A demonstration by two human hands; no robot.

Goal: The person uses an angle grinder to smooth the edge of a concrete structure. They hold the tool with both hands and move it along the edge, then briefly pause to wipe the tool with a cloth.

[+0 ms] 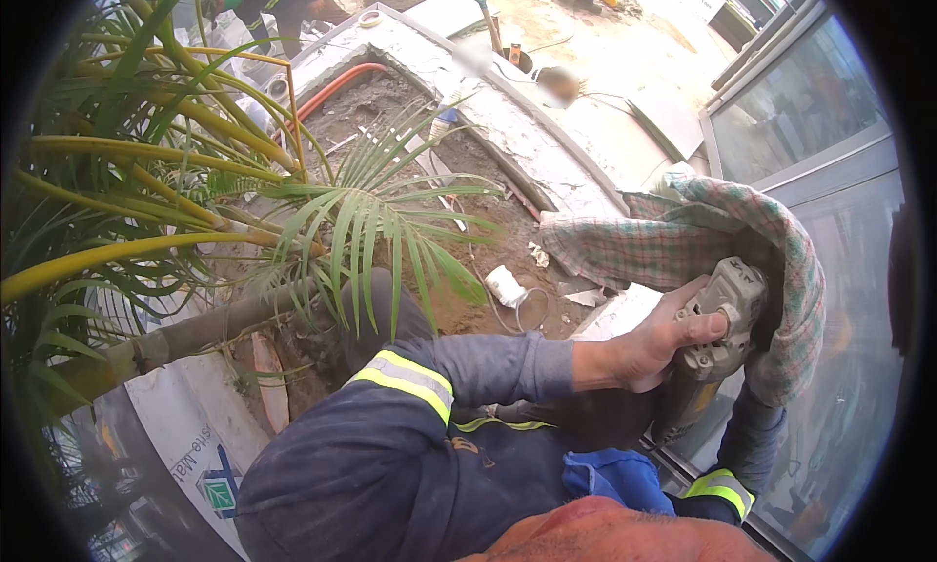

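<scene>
My left hand (649, 347) is closed round the grey metal head of a power tool that looks like an angle grinder (739, 294), with the thumb pressed on its housing. The tool's darker body runs down toward my lap. A plaid cloth (625, 250) in green, red and white loops around the far side and right of the tool head, covering whatever lies there. My right forearm (766, 430) rises at the right and passes under the cloth's lower end. The cloth and tool hide my right hand, so its fingers do not show.
Palm fronds (381, 211) crowd the left, reaching over a soil bed with an orange pipe (342, 84). A white cup-like container (505, 286) lies on the soil. Glass panels (800, 103) stand close at my right. A shovel (483, 11) and two people are farther off.
</scene>
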